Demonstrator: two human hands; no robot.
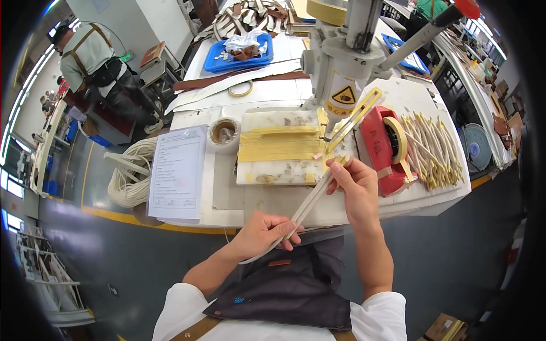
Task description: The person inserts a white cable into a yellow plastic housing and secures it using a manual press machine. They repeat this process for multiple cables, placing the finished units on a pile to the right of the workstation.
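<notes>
Hands held 1 long pale strip [307, 206] between them, slanting from lower left up toward the press. The left hand [263, 233] was closed around the strip's lower part, fingers wrapped over it, while its tail curved out below the palm. The right hand [355, 184] pinched the upper end between thumb and fingertips, just in front of the white work block [267, 170] banded with yellow tape. That upper end sat close to the metal guide [355, 116] under the machine head [341, 68], but whether it touched the guide could not be told.

Judging by the layout, a good share of the work looked done: a fanned heap of similar strips with yellow ends [432, 150] lay on the table's right side, beyond the red tape dispenser [387, 150]. The strip in hand seemed to be in mid-process, its tip apparently taped but not yet laid with the others. How many remained was unclear; a stack of strips [250, 17] at the far end of the table may have been waiting stock.

A printed sheet [177, 170] and a tape roll [223, 132] lay to the left.
</notes>
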